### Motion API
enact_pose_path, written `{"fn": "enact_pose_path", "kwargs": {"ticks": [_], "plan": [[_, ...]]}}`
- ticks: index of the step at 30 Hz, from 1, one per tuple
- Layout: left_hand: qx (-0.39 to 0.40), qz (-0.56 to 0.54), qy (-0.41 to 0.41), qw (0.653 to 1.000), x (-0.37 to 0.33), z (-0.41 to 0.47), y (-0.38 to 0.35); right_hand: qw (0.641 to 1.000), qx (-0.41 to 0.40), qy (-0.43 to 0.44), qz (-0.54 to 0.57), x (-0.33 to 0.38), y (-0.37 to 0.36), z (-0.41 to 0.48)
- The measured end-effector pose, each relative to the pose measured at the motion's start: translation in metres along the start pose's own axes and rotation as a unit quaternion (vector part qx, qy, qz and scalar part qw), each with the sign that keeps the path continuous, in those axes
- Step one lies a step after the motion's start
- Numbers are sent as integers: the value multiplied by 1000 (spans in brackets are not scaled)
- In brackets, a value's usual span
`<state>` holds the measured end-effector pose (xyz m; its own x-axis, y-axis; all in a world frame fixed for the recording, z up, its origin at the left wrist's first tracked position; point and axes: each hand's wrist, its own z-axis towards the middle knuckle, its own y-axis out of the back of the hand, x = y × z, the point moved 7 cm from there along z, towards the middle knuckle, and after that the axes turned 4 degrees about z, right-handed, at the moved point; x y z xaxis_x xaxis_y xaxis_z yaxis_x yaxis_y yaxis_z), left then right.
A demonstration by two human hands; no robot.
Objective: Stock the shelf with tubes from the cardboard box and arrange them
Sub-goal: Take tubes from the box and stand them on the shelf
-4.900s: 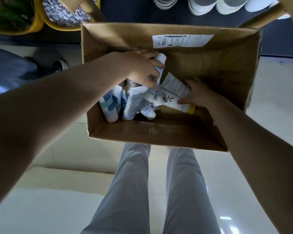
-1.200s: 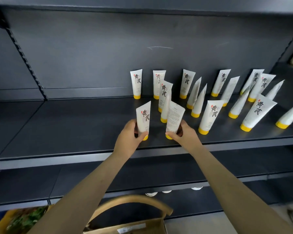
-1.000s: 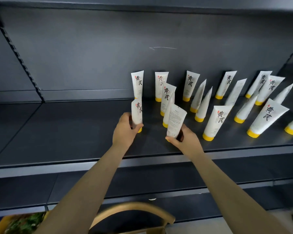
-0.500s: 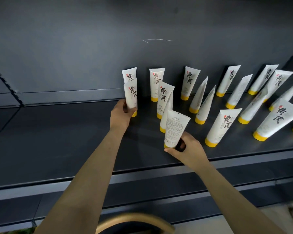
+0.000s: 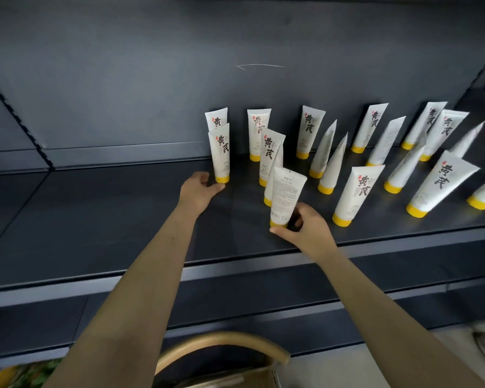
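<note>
The left hand (image 5: pixel 196 191) has loosed the left tube (image 5: pixel 220 155), fingers slack; right hand (image 5: pixel 305 228) still grips front tube (image 5: pixel 287 194).

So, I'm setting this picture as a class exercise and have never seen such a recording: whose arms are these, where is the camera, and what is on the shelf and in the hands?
No machine here: the camera sits on a person's head, looking forward and down, so both bare arms are the wearer's own. Ahead is a dark shelf. Many white tubes stand on it on their yellow caps, some facing forward, some edge-on. The right hand grips the low end of a back-facing tube, small print toward the camera. The left hand is at the cap of the leftmost front tube; whether it grips or only touches it is hard to tell. A bit of the cardboard box shows at the bottom edge.
</note>
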<state>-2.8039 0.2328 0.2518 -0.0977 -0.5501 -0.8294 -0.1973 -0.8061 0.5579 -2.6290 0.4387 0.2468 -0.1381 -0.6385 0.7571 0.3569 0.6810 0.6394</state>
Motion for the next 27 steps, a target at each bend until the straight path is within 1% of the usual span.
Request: {"fn": "enact_pose_path", "kwargs": {"ticks": [2,4,8,10,13,15,17,19,21,23,27], "plan": [[36,41,-21,998,4,-24,3,999,-8,-23,44,0,2,-9],[69,85,-51,993,7,-51,4,997,-26,-37,61,-3,2,-24],[115,148,-116,976,13,-108,14,995,-84,-51,21,2,5,-61],[135,189,-153,961,18,-134,23,997,-66,-38,-9,16,4,-76],[141,241,-197,940,22,-168,38,997,37,-10,-66,46,-7,-99],[136,248,-215,935,22,-187,49,984,143,-26,-99,64,-20,-114],[154,253,-227,928,25,-206,56,951,260,-51,-159,79,-36,-131],[203,267,-221,916,34,-226,58,903,353,-74,-233,90,-51,-147],[257,290,-194,901,50,-244,56,862,408,-84,-288,96,-65,-159],[299,314,-157,887,69,-260,52,831,439,-77,-331,96,-79,-170],[346,341,-89,870,113,-286,36,792,490,-78,-356,75,-110,-196]]}}
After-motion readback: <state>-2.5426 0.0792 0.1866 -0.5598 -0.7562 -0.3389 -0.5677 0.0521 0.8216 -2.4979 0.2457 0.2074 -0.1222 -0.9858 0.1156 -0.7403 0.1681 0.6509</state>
